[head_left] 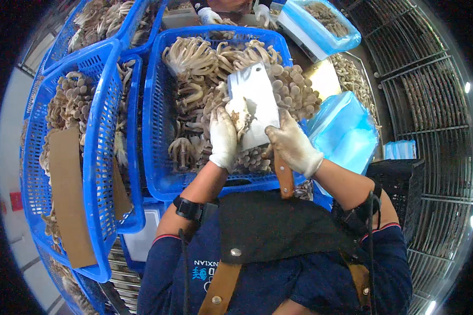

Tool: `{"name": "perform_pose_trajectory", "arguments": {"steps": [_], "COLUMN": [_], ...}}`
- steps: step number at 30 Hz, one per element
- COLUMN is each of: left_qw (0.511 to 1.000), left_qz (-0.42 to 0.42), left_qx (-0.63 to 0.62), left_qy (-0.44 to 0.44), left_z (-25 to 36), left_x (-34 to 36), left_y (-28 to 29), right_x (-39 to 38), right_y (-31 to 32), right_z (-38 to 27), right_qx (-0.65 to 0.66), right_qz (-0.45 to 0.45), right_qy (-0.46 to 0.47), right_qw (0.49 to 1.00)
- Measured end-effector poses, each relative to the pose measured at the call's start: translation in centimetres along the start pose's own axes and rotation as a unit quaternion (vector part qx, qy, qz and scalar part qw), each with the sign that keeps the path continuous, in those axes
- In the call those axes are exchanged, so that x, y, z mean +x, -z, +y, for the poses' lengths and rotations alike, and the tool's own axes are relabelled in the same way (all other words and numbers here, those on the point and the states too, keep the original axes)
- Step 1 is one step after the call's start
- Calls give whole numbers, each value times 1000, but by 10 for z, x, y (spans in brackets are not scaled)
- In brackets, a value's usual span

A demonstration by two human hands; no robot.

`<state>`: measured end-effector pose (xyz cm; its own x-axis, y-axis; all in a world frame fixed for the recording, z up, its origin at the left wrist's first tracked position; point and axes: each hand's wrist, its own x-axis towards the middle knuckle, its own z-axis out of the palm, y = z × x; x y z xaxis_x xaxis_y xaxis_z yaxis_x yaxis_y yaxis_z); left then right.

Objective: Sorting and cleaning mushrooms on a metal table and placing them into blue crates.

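My right hand (pixel 294 143), in a white glove, is closed around a cleaver (pixel 264 113) with a wide shiny blade and a wooden handle. The blade points away from me, over a blue plastic basket (pixel 150 110) full of oyster-type mushrooms (pixel 193 59). In my gloved left hand (pixel 224 138) is a pale mushroom piece (pixel 239 116), pressed close against the blade's left side. The fingertips behind that piece are partly hidden. Grey-capped mushroom clusters (pixel 294 89) lie just beyond the blade on the right.
More mushroom-filled blue baskets (pixel 108 113) stand on the left, one with a cardboard strip (pixel 71 194). To the right are a blue plastic bag (pixel 344 134), a blue-lined box (pixel 320 26), a black crate (pixel 399 184) and metal racks (pixel 425 100). Across from me, another person's gloved hands (pixel 210 16) handle mushrooms.
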<state>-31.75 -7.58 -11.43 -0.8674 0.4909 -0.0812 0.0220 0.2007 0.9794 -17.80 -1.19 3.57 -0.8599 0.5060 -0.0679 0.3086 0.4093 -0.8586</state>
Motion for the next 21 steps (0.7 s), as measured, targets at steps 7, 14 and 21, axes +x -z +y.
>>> {"name": "perform_pose_trajectory", "arguments": {"steps": [7, 14, 21], "left_qw": [870, 868, 883], "left_qz": [-217, -193, -166], "left_qx": [-404, -447, -418], "left_qy": [183, 101, 132], "left_z": [51, 49, 60], "left_x": [11, -7, -19], "left_y": [28, 2, 2], "right_x": [0, -8, -11], "right_y": [29, 31, 6], "right_z": [-4, -14, 26], "right_qx": [211, 158, -19], "right_qz": [13, 46, 48], "right_qy": [-70, -93, 38], "right_qw": [975, 982, 998]}}
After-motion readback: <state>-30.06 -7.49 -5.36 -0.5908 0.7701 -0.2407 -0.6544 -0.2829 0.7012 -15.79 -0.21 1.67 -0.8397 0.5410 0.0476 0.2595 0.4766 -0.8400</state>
